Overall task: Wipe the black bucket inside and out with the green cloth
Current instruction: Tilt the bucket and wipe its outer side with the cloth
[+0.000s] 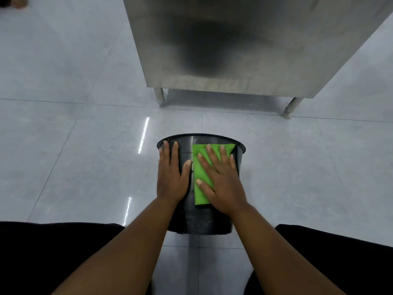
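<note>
black bucket (198,222): lower centre of frame, on its side on the floor (63,145) | right hand (221,179): fingers spread flat, pressing green cloth (201,173) on its wall | left hand (172,173): fingers open, flat on the wall beside the cloth

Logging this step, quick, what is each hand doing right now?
Left hand: open, flat on the bucket wall, holding nothing.
Right hand: open, pressing the cloth flat against the bucket.
</note>
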`<action>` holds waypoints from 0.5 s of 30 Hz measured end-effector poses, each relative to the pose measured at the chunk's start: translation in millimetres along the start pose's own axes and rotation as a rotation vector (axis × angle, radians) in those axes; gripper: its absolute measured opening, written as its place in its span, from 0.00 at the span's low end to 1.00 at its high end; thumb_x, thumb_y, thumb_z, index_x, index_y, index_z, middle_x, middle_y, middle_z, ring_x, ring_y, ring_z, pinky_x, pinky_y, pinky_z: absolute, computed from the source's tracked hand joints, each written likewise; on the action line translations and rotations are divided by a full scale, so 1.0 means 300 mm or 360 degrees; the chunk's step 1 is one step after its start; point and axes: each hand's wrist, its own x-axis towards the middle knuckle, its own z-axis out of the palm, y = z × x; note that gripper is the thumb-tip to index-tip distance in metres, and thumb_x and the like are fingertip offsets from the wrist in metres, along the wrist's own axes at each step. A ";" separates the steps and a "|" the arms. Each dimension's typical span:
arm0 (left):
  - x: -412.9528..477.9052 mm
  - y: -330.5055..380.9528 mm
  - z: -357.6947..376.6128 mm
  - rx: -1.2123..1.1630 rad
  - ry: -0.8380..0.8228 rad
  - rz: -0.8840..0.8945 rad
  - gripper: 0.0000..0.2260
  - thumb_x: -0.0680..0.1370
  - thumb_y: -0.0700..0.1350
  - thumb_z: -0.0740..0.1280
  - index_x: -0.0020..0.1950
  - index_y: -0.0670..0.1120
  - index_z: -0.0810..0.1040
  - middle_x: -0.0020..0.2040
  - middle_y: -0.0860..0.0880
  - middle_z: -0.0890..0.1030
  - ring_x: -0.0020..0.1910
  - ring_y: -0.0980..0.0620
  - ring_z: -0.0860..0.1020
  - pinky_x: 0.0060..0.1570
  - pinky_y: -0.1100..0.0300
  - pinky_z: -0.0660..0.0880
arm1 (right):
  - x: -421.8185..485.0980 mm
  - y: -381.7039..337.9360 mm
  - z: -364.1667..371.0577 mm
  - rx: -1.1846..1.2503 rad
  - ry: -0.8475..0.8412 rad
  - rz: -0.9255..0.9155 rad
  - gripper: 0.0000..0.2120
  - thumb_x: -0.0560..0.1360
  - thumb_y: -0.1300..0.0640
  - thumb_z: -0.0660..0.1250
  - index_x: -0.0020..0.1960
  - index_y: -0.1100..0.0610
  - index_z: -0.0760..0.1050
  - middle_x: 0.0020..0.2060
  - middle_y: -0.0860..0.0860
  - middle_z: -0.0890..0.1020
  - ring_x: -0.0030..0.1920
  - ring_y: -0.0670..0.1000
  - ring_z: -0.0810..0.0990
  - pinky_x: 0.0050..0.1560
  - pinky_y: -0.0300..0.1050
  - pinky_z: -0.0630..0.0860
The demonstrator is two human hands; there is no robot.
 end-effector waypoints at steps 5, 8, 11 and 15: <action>-0.008 -0.022 -0.024 -0.0086 -0.0017 -0.0117 0.31 0.78 0.62 0.49 0.79 0.54 0.49 0.81 0.52 0.45 0.80 0.54 0.43 0.78 0.50 0.49 | -0.044 0.094 0.028 0.0862 0.0139 0.0890 0.30 0.82 0.44 0.51 0.79 0.46 0.42 0.80 0.45 0.45 0.79 0.44 0.45 0.79 0.51 0.50; -0.005 -0.030 -0.042 -0.0114 0.0003 -0.0103 0.31 0.78 0.62 0.50 0.79 0.53 0.50 0.81 0.51 0.47 0.80 0.54 0.46 0.77 0.54 0.50 | -0.055 0.039 0.039 0.0931 0.0144 0.1139 0.29 0.83 0.45 0.48 0.80 0.50 0.41 0.80 0.49 0.47 0.80 0.50 0.50 0.76 0.45 0.49; -0.031 -0.059 -0.036 -0.0265 -0.0022 -0.0121 0.32 0.78 0.61 0.50 0.80 0.52 0.48 0.81 0.51 0.48 0.80 0.55 0.48 0.77 0.54 0.51 | -0.051 -0.026 0.016 0.0708 0.0183 0.1058 0.31 0.82 0.43 0.49 0.80 0.51 0.41 0.80 0.53 0.45 0.80 0.56 0.45 0.78 0.54 0.49; -0.100 -0.100 -0.011 -0.0430 -0.0071 -0.0427 0.31 0.78 0.60 0.48 0.80 0.53 0.47 0.81 0.53 0.52 0.79 0.55 0.54 0.77 0.49 0.56 | -0.103 -0.081 0.006 -0.0144 0.0094 0.0420 0.34 0.79 0.39 0.52 0.80 0.50 0.46 0.80 0.54 0.44 0.79 0.60 0.39 0.78 0.59 0.42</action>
